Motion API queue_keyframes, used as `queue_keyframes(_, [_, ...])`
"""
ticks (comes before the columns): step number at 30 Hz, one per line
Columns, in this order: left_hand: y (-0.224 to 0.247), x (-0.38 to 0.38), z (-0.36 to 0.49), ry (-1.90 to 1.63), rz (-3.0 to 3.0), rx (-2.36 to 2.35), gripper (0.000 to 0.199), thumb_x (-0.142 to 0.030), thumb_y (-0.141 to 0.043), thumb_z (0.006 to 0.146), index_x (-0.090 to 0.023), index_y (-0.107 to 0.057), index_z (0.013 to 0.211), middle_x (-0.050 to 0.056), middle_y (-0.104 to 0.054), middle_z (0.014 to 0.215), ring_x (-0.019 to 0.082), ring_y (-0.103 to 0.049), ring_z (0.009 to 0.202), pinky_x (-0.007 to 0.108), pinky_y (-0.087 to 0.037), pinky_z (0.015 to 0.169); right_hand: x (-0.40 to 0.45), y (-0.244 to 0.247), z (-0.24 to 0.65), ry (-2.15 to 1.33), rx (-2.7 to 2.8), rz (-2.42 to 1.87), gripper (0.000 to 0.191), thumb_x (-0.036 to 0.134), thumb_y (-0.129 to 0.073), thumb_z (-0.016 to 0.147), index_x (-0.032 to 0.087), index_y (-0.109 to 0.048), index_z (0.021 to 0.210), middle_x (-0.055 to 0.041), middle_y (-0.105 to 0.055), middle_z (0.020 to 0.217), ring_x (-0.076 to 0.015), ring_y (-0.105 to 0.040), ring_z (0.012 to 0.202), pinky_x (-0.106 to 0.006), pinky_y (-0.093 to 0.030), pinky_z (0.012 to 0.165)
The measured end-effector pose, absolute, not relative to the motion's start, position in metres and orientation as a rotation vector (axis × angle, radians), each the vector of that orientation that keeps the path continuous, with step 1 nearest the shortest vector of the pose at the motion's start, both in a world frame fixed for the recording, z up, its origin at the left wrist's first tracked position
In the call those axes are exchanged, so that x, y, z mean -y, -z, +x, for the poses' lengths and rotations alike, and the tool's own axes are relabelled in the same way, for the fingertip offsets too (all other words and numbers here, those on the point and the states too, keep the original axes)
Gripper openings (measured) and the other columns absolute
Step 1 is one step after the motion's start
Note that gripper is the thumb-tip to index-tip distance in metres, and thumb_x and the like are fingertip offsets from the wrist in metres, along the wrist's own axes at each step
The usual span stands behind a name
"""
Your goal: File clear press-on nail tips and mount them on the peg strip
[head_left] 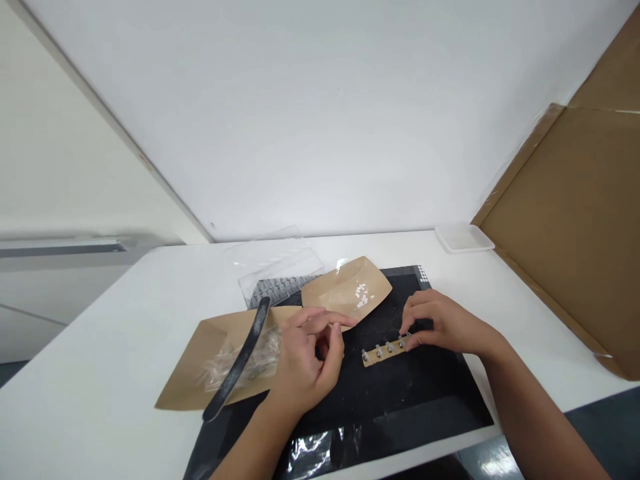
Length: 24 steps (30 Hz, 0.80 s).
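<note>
A white desk (110, 333) carries a black mat (385, 400) at lower centre, with two kraft paper sheets (340, 283) overlapping its upper left. Right of centre, the right hand (445, 325) closes its fingers (406, 335) on the end of a tan strip with metal studs (383, 352). The left hand (305, 360) hangs curled, nearly closed, above the mat; whether it holds anything cannot be told.

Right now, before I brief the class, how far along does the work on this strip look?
Done: four metal bolts stand in a row on the tan strip. In hand: the right hand touches the strip's right end; the left hand is raised, and I cannot tell if it holds anything. Left: small white pieces lie on the kraft paper tray.
</note>
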<state>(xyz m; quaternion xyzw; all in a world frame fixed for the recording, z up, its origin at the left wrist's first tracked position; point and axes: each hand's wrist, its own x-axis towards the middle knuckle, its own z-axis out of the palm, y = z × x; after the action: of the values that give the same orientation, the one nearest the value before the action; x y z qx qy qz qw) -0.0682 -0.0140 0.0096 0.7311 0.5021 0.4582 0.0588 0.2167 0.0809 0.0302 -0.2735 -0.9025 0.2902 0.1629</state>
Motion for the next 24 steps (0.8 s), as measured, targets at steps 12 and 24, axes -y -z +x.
queue_keyframes(12, [-0.0067, 0.0146, -0.0678, -1.423, 2.166, -1.488, 0.021, -0.013, -0.055, 0.098, -0.021, -0.073, 0.103, 0.001, -0.08, 0.093, 0.01, -0.062, 0.049, 0.036, -0.059, 0.076, -0.0814, -0.026, 0.2099, -0.872, 2.635, -0.744, 0.009, 0.027, -0.082, 0.092, 0.024, -0.079, 0.084, -0.0009, -0.071, 0.094, -0.0182, -0.063, 0.093, -0.035, -0.048, 0.088])
queue_keyframes(24, [-0.0072, 0.0145, -0.0676, -1.44, 2.214, -1.521, 0.019, -0.013, -0.054, 0.099, -0.021, -0.07, 0.103, 0.0, -0.082, 0.094, 0.01, -0.06, 0.047, 0.043, -0.053, 0.092, -0.079, -0.0274, 0.2089, -0.811, 2.64, -0.702, 0.008, 0.028, -0.081, 0.092, 0.026, -0.081, 0.085, -0.0031, -0.068, 0.092, -0.021, -0.059, 0.097, -0.037, -0.05, 0.088])
